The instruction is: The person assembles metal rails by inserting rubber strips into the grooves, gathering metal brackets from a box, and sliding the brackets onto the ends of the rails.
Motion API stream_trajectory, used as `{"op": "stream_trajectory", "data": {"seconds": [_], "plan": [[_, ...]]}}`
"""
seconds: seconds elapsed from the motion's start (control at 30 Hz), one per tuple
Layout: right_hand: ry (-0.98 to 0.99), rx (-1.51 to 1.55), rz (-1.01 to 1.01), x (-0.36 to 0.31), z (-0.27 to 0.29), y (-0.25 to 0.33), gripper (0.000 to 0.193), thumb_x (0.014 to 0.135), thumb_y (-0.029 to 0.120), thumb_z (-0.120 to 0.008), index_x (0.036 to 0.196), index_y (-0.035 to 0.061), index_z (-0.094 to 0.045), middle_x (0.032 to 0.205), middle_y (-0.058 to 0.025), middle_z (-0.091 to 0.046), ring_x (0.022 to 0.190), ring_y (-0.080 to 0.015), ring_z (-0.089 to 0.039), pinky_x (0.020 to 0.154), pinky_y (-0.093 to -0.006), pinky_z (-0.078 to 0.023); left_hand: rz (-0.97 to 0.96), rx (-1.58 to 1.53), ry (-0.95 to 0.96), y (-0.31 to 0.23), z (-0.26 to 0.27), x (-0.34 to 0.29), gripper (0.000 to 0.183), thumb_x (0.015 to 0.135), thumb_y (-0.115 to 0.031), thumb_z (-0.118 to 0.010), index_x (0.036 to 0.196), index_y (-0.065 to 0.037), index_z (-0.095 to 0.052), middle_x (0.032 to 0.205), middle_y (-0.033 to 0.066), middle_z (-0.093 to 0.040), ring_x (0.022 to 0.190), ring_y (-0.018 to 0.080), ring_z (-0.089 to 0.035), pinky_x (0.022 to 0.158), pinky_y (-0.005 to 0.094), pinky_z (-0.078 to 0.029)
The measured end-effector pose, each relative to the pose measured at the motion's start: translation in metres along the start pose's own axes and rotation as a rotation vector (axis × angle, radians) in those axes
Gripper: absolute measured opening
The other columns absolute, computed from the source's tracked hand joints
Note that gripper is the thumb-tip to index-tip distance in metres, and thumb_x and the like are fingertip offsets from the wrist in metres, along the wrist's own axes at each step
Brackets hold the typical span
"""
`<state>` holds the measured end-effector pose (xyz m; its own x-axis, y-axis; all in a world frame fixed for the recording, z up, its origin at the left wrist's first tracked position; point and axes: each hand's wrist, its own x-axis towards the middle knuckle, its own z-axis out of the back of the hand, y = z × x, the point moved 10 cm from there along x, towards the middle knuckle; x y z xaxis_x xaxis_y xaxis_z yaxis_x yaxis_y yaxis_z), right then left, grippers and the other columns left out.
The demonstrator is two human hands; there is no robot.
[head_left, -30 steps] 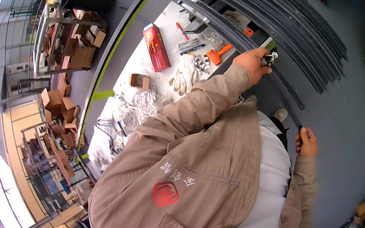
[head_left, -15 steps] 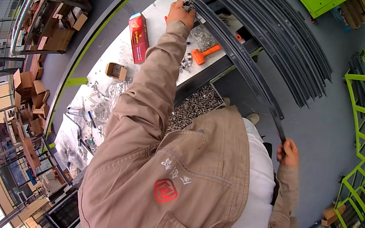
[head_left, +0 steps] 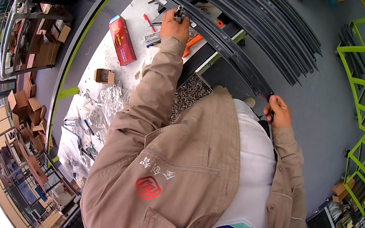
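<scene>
Over the white worktop [head_left: 83, 80], my left hand [head_left: 175, 29] is closed on a small dark-and-silver metal fitting [head_left: 179, 14], beside a long dark metal rail [head_left: 222, 45]. The rail runs slantwise from the far left down to the right. At its near right end, my right hand [head_left: 280, 113] pinches the dark tip with thumb and fingers. An orange mallet [head_left: 192, 45] lies partly hidden behind my left hand. Near it are a red pen [head_left: 148, 22] and a red box [head_left: 122, 41].
More dark rails [head_left: 272, 30] lie in a row beyond. A bin of small metal parts [head_left: 191, 95] sits below the worktop edge. A small open carton [head_left: 104, 76] and clear plastic bags [head_left: 110, 100] lie on the worktop. Green frames [head_left: 364, 109] stand at right.
My right hand has moved up and left to the rail's end; the dark strip between them no longer shows. My left hand has shifted slightly nearer and left with the fitting. The view has shifted.
</scene>
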<state>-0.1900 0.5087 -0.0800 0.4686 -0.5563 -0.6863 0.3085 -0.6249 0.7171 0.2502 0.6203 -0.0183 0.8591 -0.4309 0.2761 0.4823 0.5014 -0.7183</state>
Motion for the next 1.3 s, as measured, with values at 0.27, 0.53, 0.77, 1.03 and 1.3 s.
{"op": "stream_trajectory", "data": {"seconds": [0.27, 0.53, 0.77, 1.03, 1.3], "plan": [[-0.240, 0.095, 0.122, -0.016, 0.094, -0.009, 0.030, 0.096, 0.036, -0.064, 0.093, 0.0060, -0.064, 0.064, -0.0010, -0.056, 0.045, -0.0069, -0.043, 0.039, -0.0218, -0.032, -0.008, -0.248, -0.037, 0.053, -0.014, 0.005, 0.040, 0.078, -0.022, -0.077, 0.108, 0.000, -0.061, 0.096, 0.0141, -0.067, 0.088, 0.0281, -0.064, 0.082, 0.0357, -0.049], [-0.347, 0.160, 0.125, -0.043, 0.126, -0.012, 0.032, 0.094, 0.033, -0.066, 0.095, 0.0015, -0.063, 0.064, 0.0011, -0.051, 0.046, -0.0069, -0.042, 0.040, -0.0231, -0.032, 0.393, -0.746, 0.216, -0.008, -0.030, -0.022, 0.024, 0.086, -0.018, -0.074, 0.105, -0.008, -0.062, 0.080, 0.0028, -0.065, 0.065, 0.0098, -0.058, 0.046, 0.0251, -0.042], [-0.197, -0.003, 0.251, 0.029, 0.054, 0.103, 0.032, 0.091, 0.034, -0.070, 0.097, 0.0033, -0.064, 0.065, 0.0027, -0.050, 0.050, -0.0052, -0.041, 0.042, -0.0217, -0.032, 0.695, -1.081, 0.548, -0.077, -0.077, -0.052, 0.016, 0.089, -0.021, -0.071, 0.092, -0.010, -0.060, 0.079, 0.0028, -0.060, 0.065, 0.0145, -0.057, 0.042, 0.0245, -0.039], [0.123, 0.135, 0.089, 0.013, -0.031, 0.079, 0.030, 0.094, 0.033, -0.067, 0.101, 0.0039, -0.061, 0.069, 0.0003, -0.055, 0.054, -0.0054, -0.044, 0.043, -0.0204, -0.033, 0.939, -1.278, 0.574, -0.067, -0.068, -0.104, 0.018, 0.089, -0.023, -0.069, 0.082, -0.009, -0.058, 0.075, 0.0027, -0.057, 0.067, 0.0176, -0.059, 0.044, 0.0273, -0.039], [0.022, 0.140, 0.205, 0.034, -0.031, 0.098, 0.023, 0.095, 0.025, -0.064, 0.105, 0.0037, -0.062, 0.077, -0.0041, -0.062, 0.055, -0.0066, -0.048, 0.042, -0.0211, -0.035, 1.090, -1.223, 0.548, -0.035, -0.043, -0.167, 0.016, 0.091, -0.024, -0.066, 0.089, -0.010, -0.058, 0.081, 0.0008, -0.059, 0.074, 0.0160, -0.062, 0.051, 0.0283, -0.051]]}}
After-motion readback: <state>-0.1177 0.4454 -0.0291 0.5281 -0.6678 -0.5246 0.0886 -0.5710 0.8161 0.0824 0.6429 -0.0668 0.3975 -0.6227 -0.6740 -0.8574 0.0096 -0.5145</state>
